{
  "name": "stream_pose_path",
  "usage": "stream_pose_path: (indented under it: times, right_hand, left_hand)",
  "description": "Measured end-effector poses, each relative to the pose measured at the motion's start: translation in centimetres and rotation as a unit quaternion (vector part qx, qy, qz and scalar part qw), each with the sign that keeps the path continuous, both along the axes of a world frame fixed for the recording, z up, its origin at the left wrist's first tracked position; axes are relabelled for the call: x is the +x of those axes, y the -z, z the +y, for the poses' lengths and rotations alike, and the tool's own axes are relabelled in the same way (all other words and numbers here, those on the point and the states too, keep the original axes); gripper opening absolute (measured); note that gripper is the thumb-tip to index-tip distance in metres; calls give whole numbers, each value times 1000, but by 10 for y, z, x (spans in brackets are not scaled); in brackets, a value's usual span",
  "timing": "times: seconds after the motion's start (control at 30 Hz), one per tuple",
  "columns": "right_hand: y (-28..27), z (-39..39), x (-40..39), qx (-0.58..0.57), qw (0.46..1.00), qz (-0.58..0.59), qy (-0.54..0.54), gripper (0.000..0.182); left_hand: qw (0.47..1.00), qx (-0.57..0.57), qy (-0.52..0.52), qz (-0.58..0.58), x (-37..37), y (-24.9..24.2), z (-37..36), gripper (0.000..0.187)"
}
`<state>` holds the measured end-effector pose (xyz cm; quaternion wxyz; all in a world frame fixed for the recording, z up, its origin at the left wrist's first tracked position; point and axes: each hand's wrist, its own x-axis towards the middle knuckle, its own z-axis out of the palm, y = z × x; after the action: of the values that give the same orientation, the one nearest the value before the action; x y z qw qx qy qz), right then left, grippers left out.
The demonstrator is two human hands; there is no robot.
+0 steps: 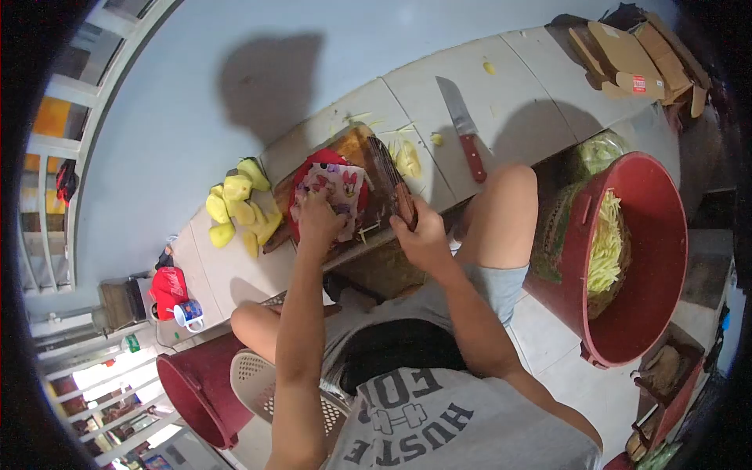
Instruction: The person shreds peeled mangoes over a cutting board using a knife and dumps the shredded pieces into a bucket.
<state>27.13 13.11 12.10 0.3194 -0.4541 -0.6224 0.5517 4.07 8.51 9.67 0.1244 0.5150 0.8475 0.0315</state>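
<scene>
My left hand (319,221) presses down on a white cloth with a pink cartoon print (351,184), its fingers bent into the fabric. Under the cloth, a red piece (301,182) shows round the edge; what it is I cannot make out. Both lie over a wooden cutting board (359,138). My right hand (427,239) is closed round the wooden handle of a dark-bladed knife (385,166), held beside the cloth with the blade pointing away from me. Pale shreds stick out around the board.
Peeled yellow-green pieces (239,205) are piled left of the board. A red-handled knife (462,125) lies on the tiled counter (513,74). At right stands a red bin (650,258) holding pale green shreds (607,254). Cardboard boxes (623,59) sit far right; a mug (188,315) stands left.
</scene>
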Motion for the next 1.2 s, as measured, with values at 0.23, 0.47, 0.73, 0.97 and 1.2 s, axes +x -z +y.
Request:
stream_pose_path:
  times: [0.23,0.47,0.73,0.97,1.2]
  right_hand:
    - [20,8,6,74,996,2,53,23]
    - [2,22,17,-144,939,255,179,23]
    - [5,24,19,-154,928,273,202,23]
    - [8,24,15,-156,934,250,201,25]
    - [23,-2,-12,-10,1000,-18,-18,40]
  left_hand:
    - [994,108,-27,-1,11,-1,17,50]
    - [947,256,63,-184,79,-28,104,42]
    - [987,62,143,-44,112,42,150,60]
    - [953,251,100,-140,25,18,105,67]
    - [962,195,-160,104,-193,33,3,66]
